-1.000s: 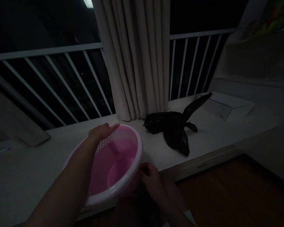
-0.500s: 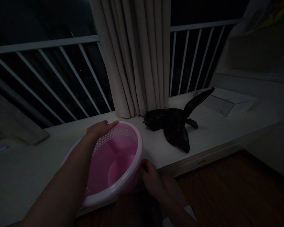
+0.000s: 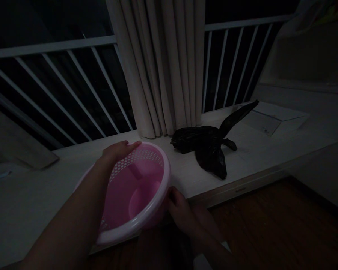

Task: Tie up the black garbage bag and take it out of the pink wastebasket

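A pink plastic basket (image 3: 146, 183) with a band of holes below its rim tilts at the edge of the white ledge, its mouth facing me. My left hand (image 3: 119, 152) is closed over the far rim, thumb along the top and the other fingers hidden behind the wall. Against the basket's right outer side is my right hand (image 3: 178, 206), fingers curled at the wall just under the rim; the fingertips are partly hidden in shadow. Nothing lies inside the part of the basket I can see.
On the white ledge (image 3: 183, 180), right of the basket, lies a crumpled black plastic bag (image 3: 205, 144). A white box (image 3: 273, 116) sits farther right. Behind hang a beige curtain (image 3: 163, 75) and a white railing (image 3: 59, 47). Brown wooden floor (image 3: 270, 225) lies below.
The view has shifted very slightly. Both hands keep their places on the basket, and the bag lies as before.
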Demonstrator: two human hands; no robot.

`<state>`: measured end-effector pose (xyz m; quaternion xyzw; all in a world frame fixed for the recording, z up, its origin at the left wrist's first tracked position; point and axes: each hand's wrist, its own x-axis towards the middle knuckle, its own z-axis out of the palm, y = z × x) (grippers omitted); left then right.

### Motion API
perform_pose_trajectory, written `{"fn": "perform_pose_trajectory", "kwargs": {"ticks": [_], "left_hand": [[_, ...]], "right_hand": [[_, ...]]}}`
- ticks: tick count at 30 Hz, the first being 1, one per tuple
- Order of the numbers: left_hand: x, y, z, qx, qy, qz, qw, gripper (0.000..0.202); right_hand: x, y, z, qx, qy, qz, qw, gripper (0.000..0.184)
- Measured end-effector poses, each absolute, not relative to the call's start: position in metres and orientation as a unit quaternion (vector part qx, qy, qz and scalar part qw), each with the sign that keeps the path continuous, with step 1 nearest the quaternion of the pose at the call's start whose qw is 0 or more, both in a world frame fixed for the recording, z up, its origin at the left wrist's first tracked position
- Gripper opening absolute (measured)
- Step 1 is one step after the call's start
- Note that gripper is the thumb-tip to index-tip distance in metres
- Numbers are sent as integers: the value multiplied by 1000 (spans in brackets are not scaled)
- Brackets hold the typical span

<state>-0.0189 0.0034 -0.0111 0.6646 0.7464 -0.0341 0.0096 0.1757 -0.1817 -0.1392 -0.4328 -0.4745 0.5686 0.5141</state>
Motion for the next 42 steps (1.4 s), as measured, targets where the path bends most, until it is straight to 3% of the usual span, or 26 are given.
{"fn": "perform_pose_trajectory", "kwargs": {"ticks": [7, 13, 23, 30, 42], "left_hand": [[-20, 4, -12, 671, 741, -34, 3, 89], [-19, 4, -12, 675, 737, -25, 14, 91], [-20, 5, -12, 670, 741, -20, 36, 97], [-22, 4, -12, 668, 743, -22, 33, 93], [-26, 2, -11, 679, 734, -18, 16, 88]], "right_hand": [[184, -185, -151, -456, -442, 534, 558, 10], [173, -193, -167, -459, -407, 528, 588, 28], [159, -209, -151, -476, -406, 496, 603, 23], [165, -195, -143, -519, -348, 535, 569, 19], [174, -184, -133, -506, -471, 537, 483, 15]]}}
